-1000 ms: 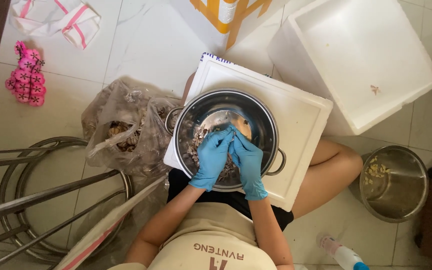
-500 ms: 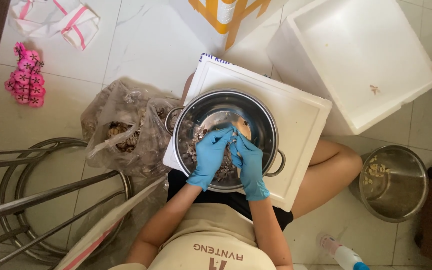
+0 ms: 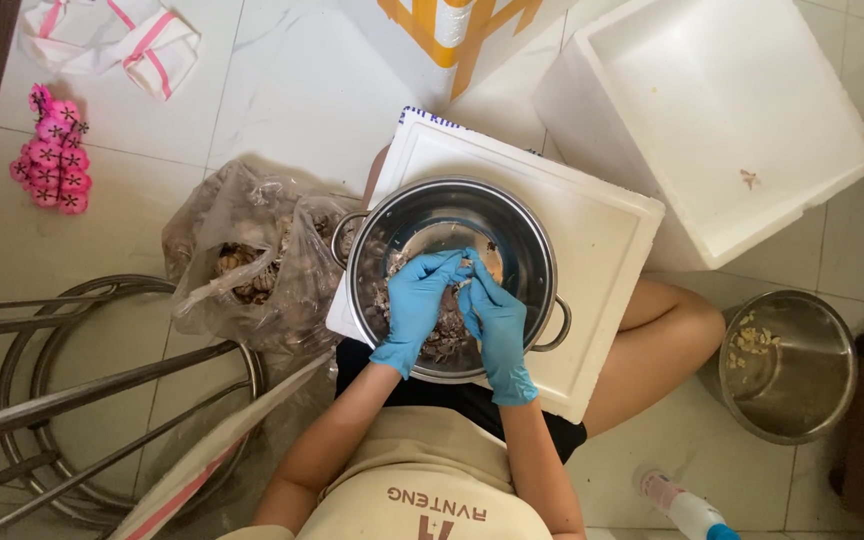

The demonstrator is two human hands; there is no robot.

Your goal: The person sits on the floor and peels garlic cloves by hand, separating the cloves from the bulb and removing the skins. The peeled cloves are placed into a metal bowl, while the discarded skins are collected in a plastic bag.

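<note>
Though item indistinct, both gloved hands (image 3: 457, 300) pinch small piece over pot (image 3: 532, 250).

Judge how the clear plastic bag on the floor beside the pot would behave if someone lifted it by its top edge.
The plastic bag looks thin and crumpled, so it would probably sag and fold, not hold shape. The brownish lumps inside it would likely slide to the bottom. Its mouth seems open toward the steel pot, so tilting it might spill some.
</note>
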